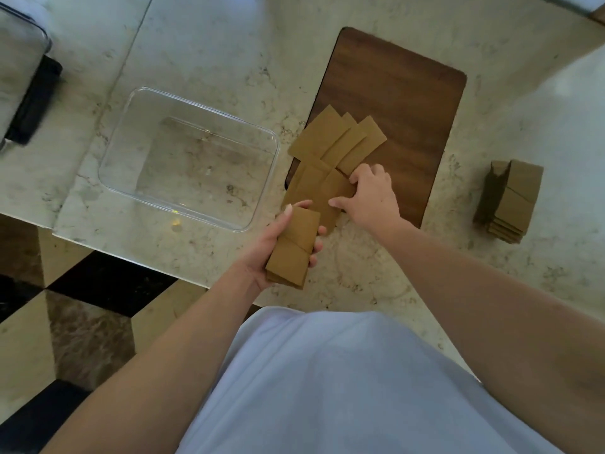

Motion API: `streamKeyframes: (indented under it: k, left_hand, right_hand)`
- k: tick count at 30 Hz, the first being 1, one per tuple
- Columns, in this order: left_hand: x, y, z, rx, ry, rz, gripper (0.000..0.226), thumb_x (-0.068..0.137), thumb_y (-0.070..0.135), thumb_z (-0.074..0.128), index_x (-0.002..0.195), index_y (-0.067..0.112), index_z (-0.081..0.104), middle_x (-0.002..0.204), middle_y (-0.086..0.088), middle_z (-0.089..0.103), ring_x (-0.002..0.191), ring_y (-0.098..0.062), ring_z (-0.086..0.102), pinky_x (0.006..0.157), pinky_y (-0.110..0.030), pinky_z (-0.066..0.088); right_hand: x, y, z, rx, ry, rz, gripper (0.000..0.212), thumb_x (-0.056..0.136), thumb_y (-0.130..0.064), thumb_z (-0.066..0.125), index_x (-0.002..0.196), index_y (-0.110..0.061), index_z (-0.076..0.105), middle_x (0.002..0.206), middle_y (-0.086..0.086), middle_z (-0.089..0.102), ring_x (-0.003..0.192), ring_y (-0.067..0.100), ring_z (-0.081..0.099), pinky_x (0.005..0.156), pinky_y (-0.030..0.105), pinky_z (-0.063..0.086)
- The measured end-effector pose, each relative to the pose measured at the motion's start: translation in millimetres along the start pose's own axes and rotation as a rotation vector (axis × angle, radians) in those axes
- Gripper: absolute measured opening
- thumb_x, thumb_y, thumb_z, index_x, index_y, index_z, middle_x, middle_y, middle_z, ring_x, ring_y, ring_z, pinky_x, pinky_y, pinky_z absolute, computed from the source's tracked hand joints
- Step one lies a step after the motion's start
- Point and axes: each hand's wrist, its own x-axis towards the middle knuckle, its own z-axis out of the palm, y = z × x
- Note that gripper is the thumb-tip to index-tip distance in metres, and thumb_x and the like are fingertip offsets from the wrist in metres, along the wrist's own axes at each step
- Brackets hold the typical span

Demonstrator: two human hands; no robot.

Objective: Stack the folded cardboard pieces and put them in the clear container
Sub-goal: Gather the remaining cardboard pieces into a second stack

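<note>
Marble tabletop [360,290] below me: my left hand [278,247] grips a cardboard stack [293,247]; my right hand [371,194] pinches loose cardboard pieces [337,139] at twelve o'clock; clear container [108,165] at ten.

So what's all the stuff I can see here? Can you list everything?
Clear container: one, see-through, nothing in it, on the counter left of the board.
Wooden board: one, dark brown, on the counter.
Loose cardboard pieces: several, tan, fanned over the board's near end.
Held cardboard stack: one, tan, in the left hand.
Side cardboard stack: one, tan, far right.
Marble counter: one, cream.
Left hand: grips the stack.
Right hand: on the loose pieces.
</note>
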Motion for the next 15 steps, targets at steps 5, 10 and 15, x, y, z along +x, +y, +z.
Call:
streamKeyframes:
  k: [5, 10, 15]
  left_hand:
    - [3.8, -0.7, -1.5, -0.018, 0.070, 0.009, 0.047, 0.098, 0.054, 0.058, 0.134, 0.023, 0.057, 0.108, -0.016, 0.070, 0.085, -0.027, 0.066, 0.069, -0.040, 0.061]
    - [7.2, -0.9, -0.6, -0.015, 0.084, 0.011, 0.050, 0.094, 0.053, 0.067, 0.132, 0.021, 0.057, 0.107, -0.015, 0.068, 0.084, -0.026, 0.066, 0.068, -0.039, 0.060]
    - [8.4, -4.9, 2.6, -0.040, 0.156, 0.062, 0.049, 0.087, 0.053, 0.074, 0.124, 0.021, 0.067, 0.105, -0.014, 0.068, 0.084, -0.026, 0.067, 0.069, -0.039, 0.061]
  right_hand:
    - [0.0, 2.3, -4.1, 0.198, -0.180, 0.147, 0.042, 0.082, -0.042, 0.085, 0.097, -0.017, 0.054, 0.090, -0.003, 0.059, 0.075, 0.013, 0.057, 0.058, 0.030, 0.041]
    - [-17.1, 13.2, -20.8, 0.652, -0.229, 0.393, 0.023, 0.105, -0.033, 0.055, 0.095, -0.016, 0.066, 0.071, 0.000, 0.071, 0.046, 0.005, 0.061, 0.044, 0.021, 0.043]
    - [-50.6, 4.9, -25.8, 1.104, -0.146, 0.739, 0.016, 0.102, -0.023, 0.055, 0.092, -0.012, 0.060, 0.065, 0.004, 0.061, 0.049, 0.013, 0.051, 0.039, 0.022, 0.035]
